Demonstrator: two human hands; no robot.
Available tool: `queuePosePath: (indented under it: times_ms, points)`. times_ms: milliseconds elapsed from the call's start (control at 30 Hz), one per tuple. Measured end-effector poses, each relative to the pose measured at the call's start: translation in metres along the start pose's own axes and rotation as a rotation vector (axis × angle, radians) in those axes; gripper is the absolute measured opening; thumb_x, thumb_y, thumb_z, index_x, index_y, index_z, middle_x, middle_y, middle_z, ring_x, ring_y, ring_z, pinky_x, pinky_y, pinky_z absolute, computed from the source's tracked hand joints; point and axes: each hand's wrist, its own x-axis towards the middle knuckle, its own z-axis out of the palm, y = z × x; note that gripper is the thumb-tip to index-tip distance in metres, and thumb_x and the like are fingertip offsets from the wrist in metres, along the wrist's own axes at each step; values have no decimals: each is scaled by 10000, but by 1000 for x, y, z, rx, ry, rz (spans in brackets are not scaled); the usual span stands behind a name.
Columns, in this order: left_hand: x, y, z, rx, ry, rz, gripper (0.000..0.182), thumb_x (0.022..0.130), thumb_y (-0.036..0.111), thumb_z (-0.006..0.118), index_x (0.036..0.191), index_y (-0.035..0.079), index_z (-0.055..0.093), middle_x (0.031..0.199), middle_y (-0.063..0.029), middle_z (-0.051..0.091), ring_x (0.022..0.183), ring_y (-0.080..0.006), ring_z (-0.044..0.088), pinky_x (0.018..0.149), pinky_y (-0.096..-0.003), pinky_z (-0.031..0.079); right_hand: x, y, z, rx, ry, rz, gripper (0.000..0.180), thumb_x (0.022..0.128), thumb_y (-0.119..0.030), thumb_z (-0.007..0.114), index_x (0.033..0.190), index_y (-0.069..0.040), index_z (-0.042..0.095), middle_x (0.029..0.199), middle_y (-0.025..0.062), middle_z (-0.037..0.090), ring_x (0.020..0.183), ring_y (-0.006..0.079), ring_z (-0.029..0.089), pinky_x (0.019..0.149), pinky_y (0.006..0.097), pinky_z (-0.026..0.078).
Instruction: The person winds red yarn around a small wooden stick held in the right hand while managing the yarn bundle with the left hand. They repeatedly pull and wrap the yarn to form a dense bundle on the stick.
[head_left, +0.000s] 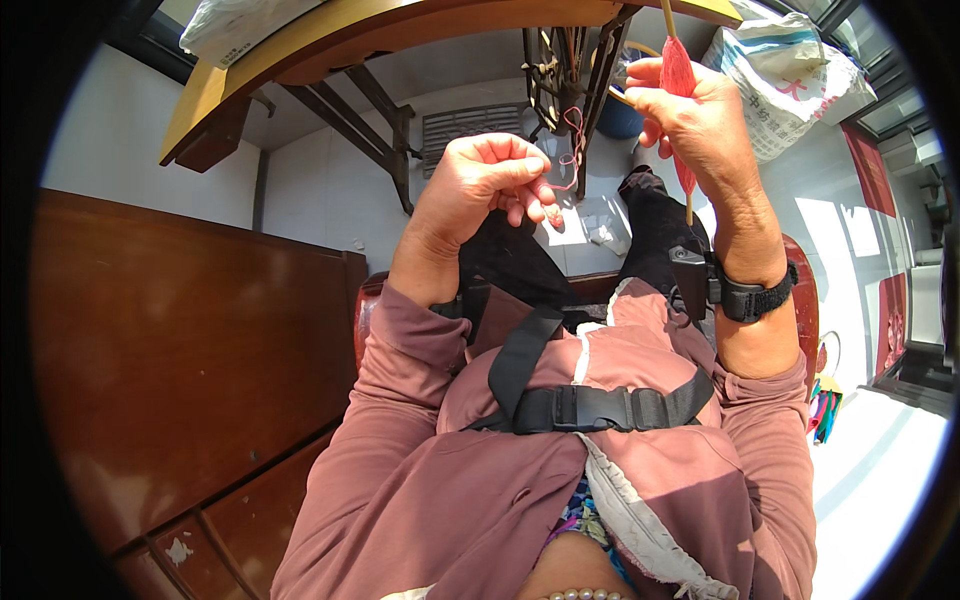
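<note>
My left hand (491, 180) is raised in front of my lap, its fingers curled and its thumb and index finger pinching pink thread (574, 161). The slack thread loops up and away from these fingers, beside the treadle stand. A small pinkish piece (555, 217) shows under the lower fingertips; what it is, I cannot tell. My right hand (686, 101), higher and to the right, holds a thin wooden stick wound with a thick bundle of pink-red thread (677, 69). The stick stands nearly upright, its lower tip (689, 214) beside the wrist.
A wooden table (360, 34) on a dark metal treadle stand (382, 139) spans the far side, with a plastic bag (240, 26) on it. A brown wooden cabinet (202, 360) is at the left. At the right are a white woven sack (787, 79) and a blue bucket (616, 116).
</note>
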Motion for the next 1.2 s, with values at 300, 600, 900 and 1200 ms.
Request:
queuePosePath:
  times_ms: [300, 600, 900, 1200]
  points:
    - [3, 3, -12, -233, 29, 92, 172, 955, 126, 578, 1008, -29, 631, 849, -163, 692, 670, -179, 694, 546, -238, 566, -27, 24, 15, 206, -591, 320, 219, 812, -149, 745, 954, 9, 694, 655, 15, 606, 479, 65, 503, 438, 210, 384]
    - [2, 6, -9, -282, 45, 100, 164, 932, 126, 603, 974, -28, 642, 843, -172, 703, 677, -205, 704, 561, -263, 562, -31, 30, 46, 294, -600, 349, 118, 779, -119, 729, 811, -29, 659, 598, 4, 550, 464, 84, 476, 424, 243, 369]
    - [3, 3, -15, -31, 193, 78, 162, 943, 140, 599, 982, -14, 632, 845, -160, 703, 703, -203, 711, 594, -269, 579, -28, 13, -2, 388, -473, 277, 151, 787, -126, 737, 792, -1, 653, 565, 4, 511, 419, 77, 441, 399, 222, 338]
    - [6, -4, -20, 81, 417, 78, 132, 919, 74, 587, 994, -28, 624, 844, -161, 697, 746, -230, 719, 644, -262, 584, -36, 0, -55, 530, -344, 164, 114, 803, -99, 678, 824, 10, 654, 609, 13, 545, 450, 69, 455, 410, 218, 346]
